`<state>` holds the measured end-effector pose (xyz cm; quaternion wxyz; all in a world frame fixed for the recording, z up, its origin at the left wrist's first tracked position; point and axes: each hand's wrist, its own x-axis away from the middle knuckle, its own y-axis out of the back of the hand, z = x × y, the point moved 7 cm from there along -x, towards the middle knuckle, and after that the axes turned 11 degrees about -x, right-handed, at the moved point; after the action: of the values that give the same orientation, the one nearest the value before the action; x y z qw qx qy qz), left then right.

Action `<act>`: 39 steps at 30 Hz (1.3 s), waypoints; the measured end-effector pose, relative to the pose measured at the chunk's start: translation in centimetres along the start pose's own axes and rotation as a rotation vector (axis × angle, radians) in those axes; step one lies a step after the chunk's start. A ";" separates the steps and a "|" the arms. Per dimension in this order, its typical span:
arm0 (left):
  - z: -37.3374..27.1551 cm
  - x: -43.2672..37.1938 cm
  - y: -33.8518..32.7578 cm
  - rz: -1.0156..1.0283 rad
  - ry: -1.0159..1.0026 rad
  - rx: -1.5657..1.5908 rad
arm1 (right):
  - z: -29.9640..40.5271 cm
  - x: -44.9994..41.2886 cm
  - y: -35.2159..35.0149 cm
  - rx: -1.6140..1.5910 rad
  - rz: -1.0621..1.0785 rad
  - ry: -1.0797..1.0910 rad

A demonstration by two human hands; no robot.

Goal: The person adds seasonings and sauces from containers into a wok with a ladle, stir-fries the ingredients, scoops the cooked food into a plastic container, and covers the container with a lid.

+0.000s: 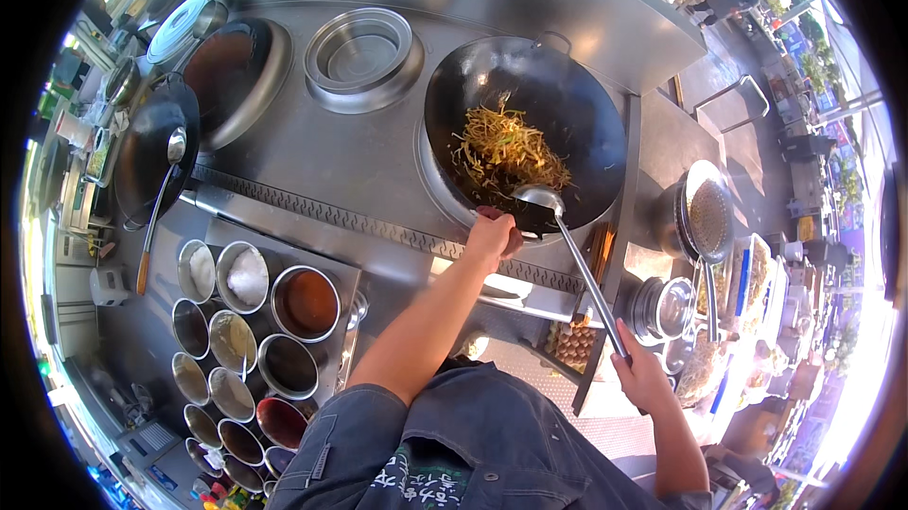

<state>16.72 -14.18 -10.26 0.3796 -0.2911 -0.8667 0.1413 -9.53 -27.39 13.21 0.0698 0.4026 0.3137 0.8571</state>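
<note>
In the head view a large black wok (589, 120) stands over a burner of the steel range. A heap of fried noodles with shredded vegetables (507, 148) lies in it. At the near edge of the wok, my left hand (495, 237) grips its rim or near handle; the fingers hide which. My right hand (642, 371) is closed around the long handle of a steel wok ladle (540, 195). The ladle's bowl is inside the wok, beside the near side of the noodles.
Several steel seasoning pots (306, 303) stand at the left. Beyond them, a second wok (152, 155) holds another ladle (176, 146). A steel burner ring (358, 59) sits mid-range. On the right are a perforated strainer (709, 219), steel bowls (670, 308) and eggs (574, 345).
</note>
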 end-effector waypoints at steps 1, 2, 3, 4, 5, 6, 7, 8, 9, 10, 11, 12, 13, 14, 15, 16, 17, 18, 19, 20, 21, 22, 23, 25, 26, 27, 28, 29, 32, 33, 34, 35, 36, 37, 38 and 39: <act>0.3 -0.9 0.3 0.028 0.021 -0.016 | -0.5 -1.8 0.2 0.005 -0.001 -0.002; 0.5 -1.1 -0.7 0.051 0.025 -0.014 | -1.9 -4.5 0.9 0.169 -0.083 0.070; 0.4 -0.8 -1.1 0.055 -0.051 -0.018 | -2.3 -7.1 1.2 0.328 -0.155 0.148; -0.2 -0.2 -1.0 0.049 -0.135 -0.024 | -1.6 -10.0 1.6 0.285 -0.178 0.164; -0.5 0.8 -1.2 0.051 -0.140 -0.030 | -0.4 -12.9 2.7 0.241 -0.202 0.179; -0.4 2.5 -1.7 0.012 -0.097 -0.066 | 1.2 -14.9 3.5 0.160 -0.224 0.135; 0.3 4.4 -1.4 -0.037 -0.052 -0.102 | 2.6 -16.1 2.3 0.049 -0.214 0.083; 1.5 6.0 -0.7 0.003 -0.016 -0.112 | 4.4 -17.3 1.0 -0.060 -0.205 0.036; 2.6 7.3 -0.2 0.055 0.020 -0.123 | 4.7 -18.4 -1.0 -0.196 -0.182 -0.026; 3.8 8.4 0.7 0.021 0.067 -0.107 | 4.6 -18.7 -3.4 -0.175 -0.144 0.018; 5.0 9.5 1.7 -0.011 0.116 -0.093 | 2.9 -18.8 -5.0 -0.036 -0.215 0.143; 6.3 10.7 3.7 -0.030 0.118 -0.091 | 2.2 -17.5 -5.4 -0.058 -0.172 0.192; 7.5 11.8 5.5 -0.016 0.103 -0.107 | 1.4 -15.7 -4.6 -0.077 -0.135 0.236; 8.4 12.9 7.1 -0.006 0.090 -0.121 | 2.2 -12.5 -3.6 -0.091 -0.094 0.209; 8.8 13.9 7.9 -0.017 0.091 -0.116 | 3.0 -9.4 -2.2 -0.105 -0.059 0.181; 8.9 14.5 8.3 -0.088 0.100 -0.103 | 2.8 -7.1 -0.8 -0.098 -0.065 0.178; 8.9 14.9 8.8 -0.164 0.107 -0.089 | 2.5 -5.4 0.1 -0.071 -0.038 0.164; 8.8 15.1 9.1 -0.167 0.105 -0.074 | 2.1 -4.5 0.5 -0.045 -0.006 0.150; 8.7 14.9 9.0 -0.163 0.104 -0.073 | 1.6 -5.7 0.9 -0.042 -0.009 0.149; 8.6 14.6 8.8 -0.153 0.110 -0.077 | 1.0 -8.7 0.9 0.109 -0.022 0.170; 8.5 14.2 8.3 -0.138 0.116 -0.082 | 0.7 -11.9 1.0 0.261 -0.041 0.188; 8.0 13.5 7.3 -0.125 0.109 -0.086 | 0.8 -15.3 1.8 0.286 -0.165 0.226; 7.6 13.1 6.1 -0.137 0.106 -0.055 | 1.5 -17.9 3.1 0.309 -0.283 0.264; 7.5 13.0 6.0 -0.177 0.101 -0.021 | 5.0 -20.5 1.8 -0.041 -0.246 0.064; 7.7 12.7 6.1 -0.162 0.077 -0.016 | 6.1 -20.8 -0.3 -0.105 -0.226 0.074; 8.0 12.2 5.9 -0.134 0.059 -0.014 | 6.6 -20.7 -1.9 -0.172 -0.217 0.075; 8.3 12.0 6.3 -0.133 0.063 -0.019 | 7.0 -19.6 -4.1 -0.200 -0.136 0.067; 8.4 11.7 6.5 -0.118 0.051 -0.039 | 5.2 -19.1 -5.7 -0.062 -0.140 0.175; 8.8 11.6 8.2 -0.185 0.053 -0.057 | 2.5 -12.1 -5.0 0.093 0.000 0.272; 8.6 11.5 8.5 -0.237 0.065 -0.071 | 1.4 -11.8 -2.6 0.093 0.004 0.275; 7.5 10.9 7.8 -0.232 0.063 -0.068 | -0.1 -11.6 0.4 0.133 -0.017 0.270; 6.0 10.5 6.1 -0.102 0.094 -0.087 | -1.0 -11.5 1.8 0.171 -0.037 0.259; 4.6 10.4 4.2 0.034 0.130 -0.109 | -0.3 -12.5 2.7 0.227 -0.101 0.194; 3.0 9.8 3.0 0.038 0.129 -0.111 | 1.3 -14.6 4.0 0.286 -0.165 0.139; 1.4 8.5 0.5 0.005 0.136 -0.044 | 0.4 -17.1 5.1 0.259 -0.296 0.240; 0.4 7.5 -0.2 -0.076 0.142 0.031 | 2.2 -17.9 4.2 0.259 -0.284 0.251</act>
<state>12.23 -9.76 -6.11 0.4498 -0.2614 -0.8457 0.1193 4.58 -36.33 5.15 0.0978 0.2502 0.4810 0.8345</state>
